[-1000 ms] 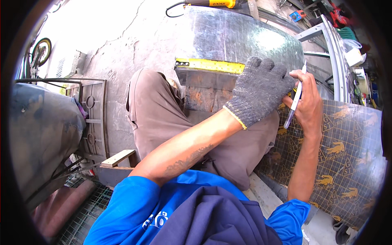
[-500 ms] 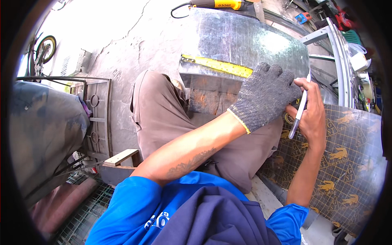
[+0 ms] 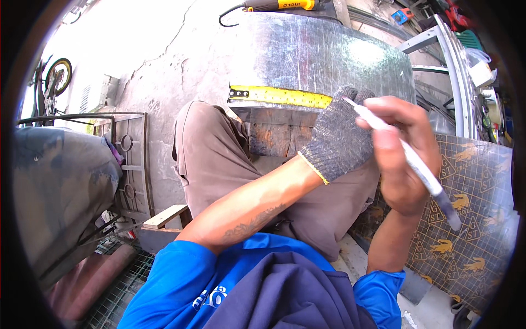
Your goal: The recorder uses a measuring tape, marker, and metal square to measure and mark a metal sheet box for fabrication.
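My left hand (image 3: 342, 129), in a dark grey knit glove, rests at the near edge of a shiny metal sheet (image 3: 307, 52). Its fingers are curled over a yellow tape measure (image 3: 285, 97), whose blade runs left along that edge to the sheet's left side. The tape's case is hidden. My bare right hand (image 3: 402, 148) is raised beside the glove, pinching a white pen (image 3: 419, 164). The pen's thin tip points up and left and appears over the gloved fingers; I cannot tell if it touches them. Its dark end points down and right.
A wooden block (image 3: 274, 134) stands beneath the sheet's near edge. A yellow and black power tool (image 3: 285, 5) lies beyond the sheet. At right are a metal frame (image 3: 457, 82) and a dark printed panel (image 3: 471, 181). A metal rack (image 3: 145, 164) stands left, near a small wooden piece (image 3: 164, 216).
My right hand has come up closer to the camera, with the pen tip swung left over the glove. The tape blade now lies flatter and nearer the sheet's near edge. The view has shifted slightly.
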A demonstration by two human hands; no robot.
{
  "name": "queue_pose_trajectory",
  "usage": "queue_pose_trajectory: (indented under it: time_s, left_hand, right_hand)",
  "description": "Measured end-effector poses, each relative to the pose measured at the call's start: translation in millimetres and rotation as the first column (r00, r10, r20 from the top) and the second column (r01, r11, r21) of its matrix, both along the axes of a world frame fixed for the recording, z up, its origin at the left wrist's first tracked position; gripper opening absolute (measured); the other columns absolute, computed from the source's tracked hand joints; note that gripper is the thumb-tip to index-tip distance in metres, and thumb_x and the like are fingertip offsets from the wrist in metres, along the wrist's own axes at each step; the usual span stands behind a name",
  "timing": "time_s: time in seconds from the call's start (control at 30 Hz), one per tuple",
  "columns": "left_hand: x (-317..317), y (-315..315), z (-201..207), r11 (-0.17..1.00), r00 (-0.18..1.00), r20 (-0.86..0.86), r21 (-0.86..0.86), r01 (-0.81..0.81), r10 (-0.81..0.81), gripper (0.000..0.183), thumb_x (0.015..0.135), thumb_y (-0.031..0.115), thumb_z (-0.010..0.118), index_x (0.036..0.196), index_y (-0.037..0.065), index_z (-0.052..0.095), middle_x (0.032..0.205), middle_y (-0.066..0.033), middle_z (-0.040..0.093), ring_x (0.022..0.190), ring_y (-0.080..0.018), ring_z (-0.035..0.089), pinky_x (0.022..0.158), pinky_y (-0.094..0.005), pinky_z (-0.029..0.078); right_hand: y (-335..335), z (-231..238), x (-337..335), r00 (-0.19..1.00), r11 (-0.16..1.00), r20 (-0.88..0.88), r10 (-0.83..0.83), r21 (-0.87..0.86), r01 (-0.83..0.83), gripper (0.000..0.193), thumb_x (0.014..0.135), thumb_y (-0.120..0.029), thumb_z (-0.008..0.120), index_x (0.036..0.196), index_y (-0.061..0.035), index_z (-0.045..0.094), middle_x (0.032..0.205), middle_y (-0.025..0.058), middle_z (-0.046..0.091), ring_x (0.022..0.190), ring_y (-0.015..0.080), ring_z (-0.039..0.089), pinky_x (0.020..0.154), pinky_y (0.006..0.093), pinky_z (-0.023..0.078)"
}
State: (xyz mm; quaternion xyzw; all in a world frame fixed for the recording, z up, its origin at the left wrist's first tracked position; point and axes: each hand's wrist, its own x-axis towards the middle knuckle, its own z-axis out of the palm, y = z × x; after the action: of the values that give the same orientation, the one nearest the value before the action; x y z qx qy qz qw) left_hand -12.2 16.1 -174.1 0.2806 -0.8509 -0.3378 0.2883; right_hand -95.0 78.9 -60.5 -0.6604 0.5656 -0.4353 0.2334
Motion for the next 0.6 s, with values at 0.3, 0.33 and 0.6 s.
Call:
queue_pose_trajectory:
  time_s: [0.3, 0.33, 0.6]
  left_hand:
    - [-3.0, 2.0, -16.5, 1.0, 1.0, -0.011, 0.0, -0.002, 0.002, 0.019, 0.093, 0.026, 0.065, 0.109, 0.015, 0.07, 0.109, -0.0047, 0.065, 0.107, -0.0214, 0.059, 0.092, -0.0358, 0.046]
    - [-2.6, 2.1, -18.3, 1.0, 1.0, -0.01, 0.0, -0.003, 0.003, 0.02, 0.093, 0.026, 0.065, 0.109, 0.015, 0.07, 0.109, -0.0047, 0.065, 0.107, -0.0214, 0.059, 0.092, -0.0359, 0.046]
    - [-5.3, 5.5, -24.5, 1.0, 1.0, -0.007, -0.027, 0.009, -0.009, 0.021, 0.092, 0.026, 0.066, 0.109, 0.015, 0.069, 0.109, -0.0047, 0.065, 0.107, -0.0216, 0.059, 0.092, -0.0366, 0.046]
  right_hand:
    - [-21.9, -26.2, 0.3, 0.924, 0.993, -0.378, 0.054, -0.073, -0.088, 0.007, 0.082, -0.005, 0.075, 0.088, -0.0068, 0.072, 0.09, 0.0075, 0.076, 0.089, 0.0207, 0.073, 0.105, 0.0431, 0.042]
    - [-22.8, -27.0, 0.8, 0.912, 0.992, -0.407, 0.058, -0.083, -0.1, 0.009, 0.081, -0.005, 0.076, 0.088, -0.0073, 0.072, 0.089, 0.0073, 0.076, 0.09, 0.0202, 0.073, 0.104, 0.0423, 0.042]
    - [-26.1, -28.8, 6.7, 0.889, 0.989, -0.457, 0.027, -0.118, -0.091, 0.013, 0.077, -0.005, 0.079, 0.088, -0.0087, 0.072, 0.087, 0.0063, 0.075, 0.089, 0.0204, 0.073, 0.099, 0.0415, 0.042]
